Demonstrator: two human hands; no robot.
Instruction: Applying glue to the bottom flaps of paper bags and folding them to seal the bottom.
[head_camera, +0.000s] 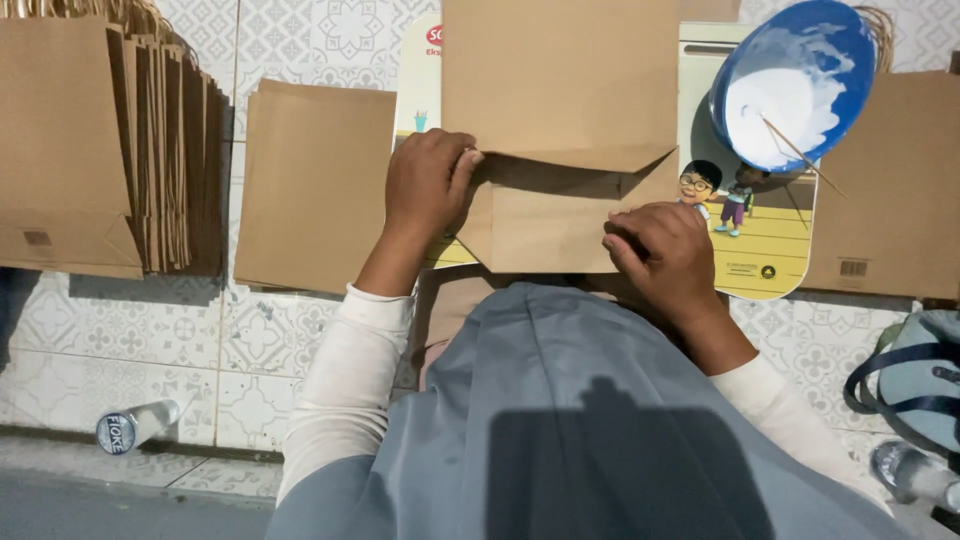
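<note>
Paste from the blue bowl (795, 85) at two o'clock could smear if your right hand (665, 255) slips; it presses the brown paper bag (560, 150) flap at centre, while your left hand (430, 180) pinches the fold.

A paper bag (560, 120) lies on a board (770, 250), a bag stack (110, 140) far left, a flat bag (315, 185) between, a bowl (795, 85) right.

Bare patterned tile floor (120, 320) open at lower left, stacked brown paper bags (150, 150) blocking upper left, blue round glue bowl (790, 85) crowding upper right
</note>
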